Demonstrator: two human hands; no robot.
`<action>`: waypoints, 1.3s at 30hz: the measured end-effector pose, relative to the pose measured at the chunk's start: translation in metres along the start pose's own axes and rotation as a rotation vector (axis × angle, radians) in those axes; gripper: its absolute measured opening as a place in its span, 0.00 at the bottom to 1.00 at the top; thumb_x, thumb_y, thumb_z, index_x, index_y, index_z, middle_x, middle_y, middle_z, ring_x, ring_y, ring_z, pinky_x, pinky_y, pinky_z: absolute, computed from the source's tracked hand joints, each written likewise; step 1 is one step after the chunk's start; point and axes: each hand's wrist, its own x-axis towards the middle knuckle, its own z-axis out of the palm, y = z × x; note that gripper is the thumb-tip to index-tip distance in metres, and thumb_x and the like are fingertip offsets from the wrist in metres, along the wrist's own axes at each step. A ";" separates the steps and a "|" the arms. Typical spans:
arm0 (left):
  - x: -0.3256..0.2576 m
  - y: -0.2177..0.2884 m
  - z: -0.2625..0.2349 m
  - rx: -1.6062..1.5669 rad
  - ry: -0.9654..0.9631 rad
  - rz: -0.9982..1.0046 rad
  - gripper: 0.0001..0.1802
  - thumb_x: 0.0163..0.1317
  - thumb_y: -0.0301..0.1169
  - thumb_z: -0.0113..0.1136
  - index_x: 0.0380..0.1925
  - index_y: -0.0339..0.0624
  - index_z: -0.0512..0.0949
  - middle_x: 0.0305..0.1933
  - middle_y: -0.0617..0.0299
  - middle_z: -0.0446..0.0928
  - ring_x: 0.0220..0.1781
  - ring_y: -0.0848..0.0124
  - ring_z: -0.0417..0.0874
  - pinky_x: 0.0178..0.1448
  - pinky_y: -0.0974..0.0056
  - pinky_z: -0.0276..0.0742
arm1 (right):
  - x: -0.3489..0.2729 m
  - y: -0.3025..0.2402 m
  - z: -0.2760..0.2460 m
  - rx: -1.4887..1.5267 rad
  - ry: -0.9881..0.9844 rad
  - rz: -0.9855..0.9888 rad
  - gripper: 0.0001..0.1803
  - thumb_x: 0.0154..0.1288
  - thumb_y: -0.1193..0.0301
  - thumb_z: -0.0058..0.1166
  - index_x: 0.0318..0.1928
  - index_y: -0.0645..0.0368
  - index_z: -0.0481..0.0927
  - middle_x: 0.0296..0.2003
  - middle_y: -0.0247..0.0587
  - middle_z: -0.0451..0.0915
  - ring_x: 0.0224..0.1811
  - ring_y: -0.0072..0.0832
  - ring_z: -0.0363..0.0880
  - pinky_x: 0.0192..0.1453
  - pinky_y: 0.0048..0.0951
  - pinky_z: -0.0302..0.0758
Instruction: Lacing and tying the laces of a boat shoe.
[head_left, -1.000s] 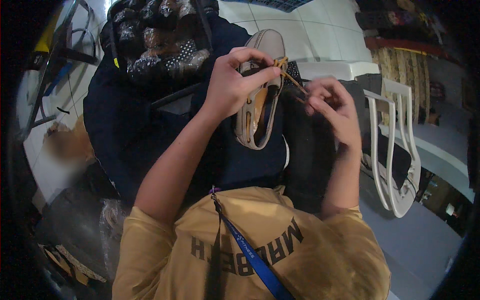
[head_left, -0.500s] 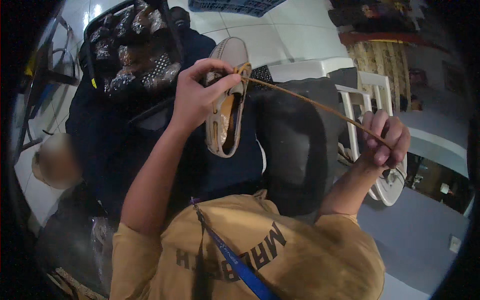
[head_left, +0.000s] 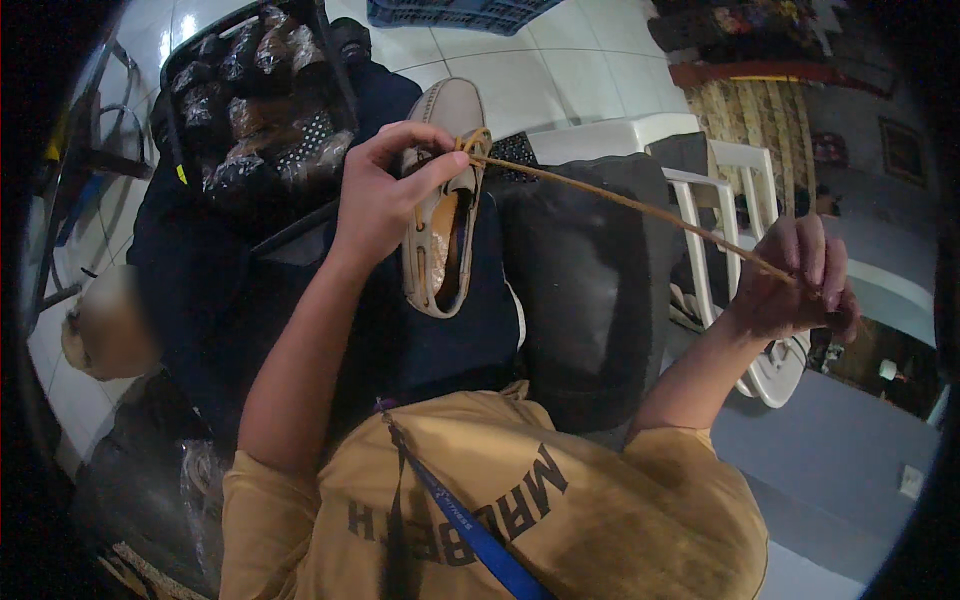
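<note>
A beige boat shoe (head_left: 452, 103) rests on dark blue cloth over my lap, toe pointing away from me. Its tan lining shows in the opening. My left hand (head_left: 385, 190) pinches a loop of brown leather lace at the shoe's tongue, thumb and fingers pressed together. From there the lace (head_left: 620, 201) runs taut, slanting down to the right. Out at the far right, my right hand (head_left: 795, 275) grips the lace's other part between closed fingers, well apart from the shoe.
A black crate (head_left: 325, 208) at the upper left holds several plastic-wrapped shoes. A dark padded seat (head_left: 590, 270) lies right of my lap, with a white plastic chair (head_left: 765, 190) beyond. A blue crate (head_left: 465, 12) is on the tiled floor. Another person (head_left: 110, 325) is at the left.
My right hand has moved outward to the right and turned over, drawing the lace along. My left hand still pinches at the shoe; the whole view has shifted slightly.
</note>
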 end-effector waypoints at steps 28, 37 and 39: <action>-0.001 -0.001 -0.003 0.220 -0.051 0.250 0.11 0.56 0.28 0.79 0.38 0.41 0.88 0.47 0.60 0.87 0.58 0.66 0.83 0.66 0.59 0.75 | -0.010 0.178 0.066 -0.855 0.159 0.678 0.07 0.70 0.75 0.69 0.45 0.64 0.89 0.36 0.30 0.87 0.37 0.13 0.80 0.44 0.18 0.76; 0.006 -0.007 -0.003 0.285 -0.018 0.440 0.12 0.51 0.30 0.82 0.36 0.46 0.90 0.46 0.62 0.88 0.54 0.65 0.84 0.61 0.60 0.78 | -0.009 0.189 0.061 -0.766 0.187 0.615 0.07 0.69 0.75 0.70 0.44 0.65 0.89 0.38 0.32 0.88 0.40 0.14 0.81 0.46 0.19 0.77; 0.005 -0.006 -0.003 0.285 -0.018 0.426 0.12 0.51 0.30 0.82 0.36 0.47 0.91 0.45 0.62 0.89 0.54 0.66 0.84 0.61 0.60 0.77 | -0.010 0.189 0.058 -0.741 0.205 0.620 0.07 0.69 0.75 0.70 0.44 0.65 0.89 0.38 0.32 0.88 0.40 0.14 0.81 0.46 0.19 0.77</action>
